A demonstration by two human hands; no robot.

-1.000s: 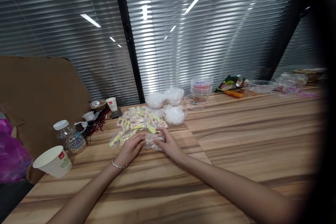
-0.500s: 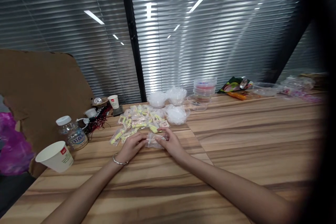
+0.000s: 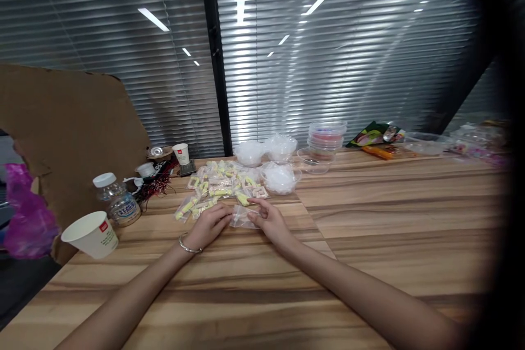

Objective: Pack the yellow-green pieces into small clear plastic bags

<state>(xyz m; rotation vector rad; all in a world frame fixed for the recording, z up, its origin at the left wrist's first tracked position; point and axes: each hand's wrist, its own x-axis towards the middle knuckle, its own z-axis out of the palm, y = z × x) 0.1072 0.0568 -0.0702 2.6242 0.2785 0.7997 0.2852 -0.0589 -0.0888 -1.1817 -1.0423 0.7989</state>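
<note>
A small clear plastic bag point(image 3: 245, 217) lies between my two hands, low over the wooden table point(image 3: 394, 219). My left hand point(image 3: 210, 224), with a silver bracelet at the wrist, has its fingers pressed together on the bag's left edge. From the other side, my right hand point(image 3: 271, 221) pinches the bag's right end between thumb and fingers. Just behind the hands lies a pile of small clear bags point(image 3: 219, 180) with yellow and pink pieces inside. Whatever is in the held bag is too small to make out.
White-filled clear bowls point(image 3: 281, 178) and stacked round containers point(image 3: 327, 135) stand behind the pile. At the left are a paper cup point(image 3: 92, 236), a plastic bottle point(image 3: 122, 205) and cardboard point(image 3: 77, 131). Orange and green packets point(image 3: 375, 135) lie at the back right.
The camera view has shifted slightly. Both hands stay at the bag, which looks flatter between them; my right fingers have moved a little towards its right end.
</note>
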